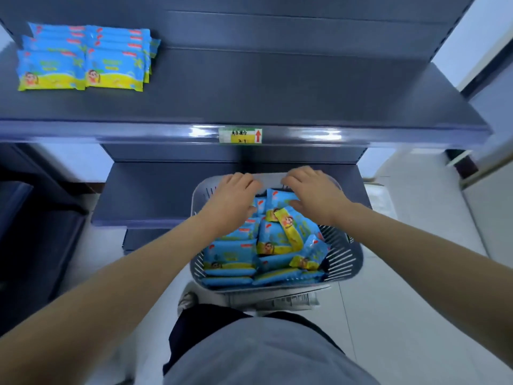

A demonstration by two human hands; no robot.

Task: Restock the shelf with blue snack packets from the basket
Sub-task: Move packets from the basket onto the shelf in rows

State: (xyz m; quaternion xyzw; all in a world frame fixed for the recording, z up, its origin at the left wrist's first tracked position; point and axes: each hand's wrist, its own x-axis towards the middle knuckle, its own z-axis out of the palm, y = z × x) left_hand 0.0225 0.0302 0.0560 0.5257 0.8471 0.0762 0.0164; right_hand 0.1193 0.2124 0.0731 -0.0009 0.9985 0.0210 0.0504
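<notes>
OK, glossy blue-and-yellow snack packets (230, 254) printed with a cartoon figure lie piled in one grey slatted plastic basket (344, 259), below the dark grey metal shelf (277, 93). They overlap, so I can't count them. Two stacks (83, 62) of the same packets sit at shelf-left. My left hand (233, 198) and right hand (313, 195) are over the pile's far end with fingers (240, 179) curled down and tips hidden, so I can't tell if they hold anything.

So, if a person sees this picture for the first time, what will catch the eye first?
First the grey basket, low in the middle, heaped with bright blue packets, with the left hand and right hand reaching over its far end. Next, the neat stacks of the same packets at the far left of the dark shelf. A small yellow label sits on the shelf's front edge.
</notes>
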